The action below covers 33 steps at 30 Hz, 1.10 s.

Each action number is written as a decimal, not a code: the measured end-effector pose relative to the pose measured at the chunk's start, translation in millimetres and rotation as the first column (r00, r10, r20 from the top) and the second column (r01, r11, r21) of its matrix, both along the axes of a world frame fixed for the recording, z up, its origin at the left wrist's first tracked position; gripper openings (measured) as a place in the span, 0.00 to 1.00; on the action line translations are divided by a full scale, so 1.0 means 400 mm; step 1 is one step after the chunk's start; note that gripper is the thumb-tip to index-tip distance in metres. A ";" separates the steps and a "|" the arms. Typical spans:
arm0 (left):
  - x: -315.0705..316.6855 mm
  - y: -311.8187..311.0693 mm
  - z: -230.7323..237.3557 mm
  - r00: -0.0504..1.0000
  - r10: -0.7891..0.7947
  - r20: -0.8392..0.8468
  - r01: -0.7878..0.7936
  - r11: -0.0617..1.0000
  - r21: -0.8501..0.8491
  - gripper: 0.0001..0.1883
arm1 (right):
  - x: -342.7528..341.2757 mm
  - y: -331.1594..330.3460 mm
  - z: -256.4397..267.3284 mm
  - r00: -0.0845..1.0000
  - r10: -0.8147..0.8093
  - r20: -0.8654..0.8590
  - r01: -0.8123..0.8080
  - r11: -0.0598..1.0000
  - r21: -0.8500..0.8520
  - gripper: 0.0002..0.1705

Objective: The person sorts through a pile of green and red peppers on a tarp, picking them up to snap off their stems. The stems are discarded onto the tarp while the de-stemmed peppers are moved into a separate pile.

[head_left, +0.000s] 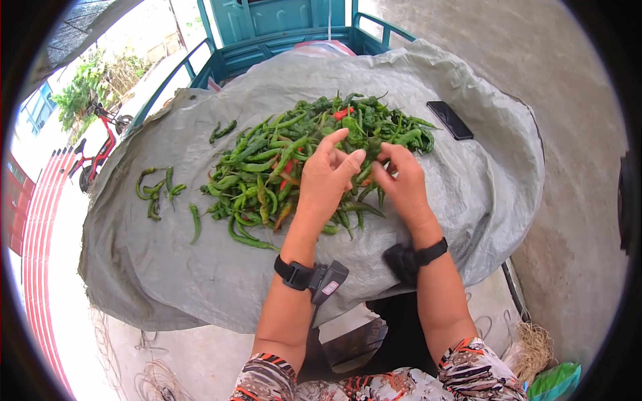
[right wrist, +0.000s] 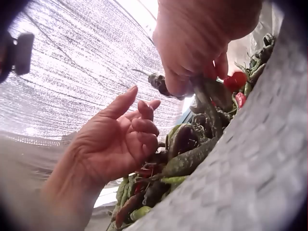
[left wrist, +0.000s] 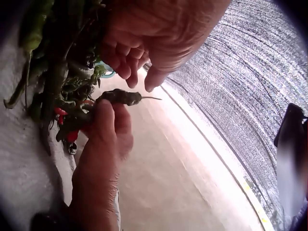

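Note:
A large pile of green chili peppers (head_left: 261, 164), with a few red ones mixed in, lies on a grey woven sheet (head_left: 200, 281). My right hand (head_left: 406, 182) is over the near right part of the pile. Between its thumb and fingers it pinches a dark green chili pepper (left wrist: 126, 97), whose thin stem points out past the fingertips in both wrist views. Facing it, my left hand (head_left: 324, 177) hovers over the pile with thumb and index finger apart. In the right wrist view the left hand (right wrist: 113, 139) has loosely bent fingers and an empty palm, close to the pepper's stem end.
Some separate chili peppers (head_left: 155, 190) lie left of the pile. A black phone (head_left: 451, 120) rests on the sheet at the right. Behind stands a teal metal cart bed (head_left: 281, 33). Dry fibres (head_left: 531, 351) and a green bag (head_left: 555, 381) are on the ground at the lower right.

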<state>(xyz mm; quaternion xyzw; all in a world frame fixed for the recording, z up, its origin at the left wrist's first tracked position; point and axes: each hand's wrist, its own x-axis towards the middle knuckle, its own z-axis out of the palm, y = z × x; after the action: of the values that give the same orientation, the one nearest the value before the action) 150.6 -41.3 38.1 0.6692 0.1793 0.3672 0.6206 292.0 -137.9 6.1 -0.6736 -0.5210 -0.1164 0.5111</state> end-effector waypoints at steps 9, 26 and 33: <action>0.019 -0.016 -0.012 0.989 0.140 0.049 -0.143 0.987 0.079 0.13 | 0.003 0.003 -0.014 0.999 0.031 0.011 -0.031 0.999 0.020 0.17; 0.024 -0.018 -0.008 0.998 0.014 -0.054 -0.018 0.998 -0.058 0.29 | -0.038 -0.015 0.057 0.952 0.285 0.111 -0.299 0.944 0.141 0.11; 0.025 -0.030 -0.010 0.979 0.127 0.161 -0.100 0.982 -0.161 0.30 | 0.020 -0.009 0.007 0.992 0.025 0.122 -0.032 0.998 0.057 0.10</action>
<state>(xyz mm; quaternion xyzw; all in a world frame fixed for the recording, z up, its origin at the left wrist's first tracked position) 160.4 -53.5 34.2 0.5748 0.1910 0.4433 0.6607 299.9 -141.5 8.8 -0.6424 -0.5570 -0.1649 0.4998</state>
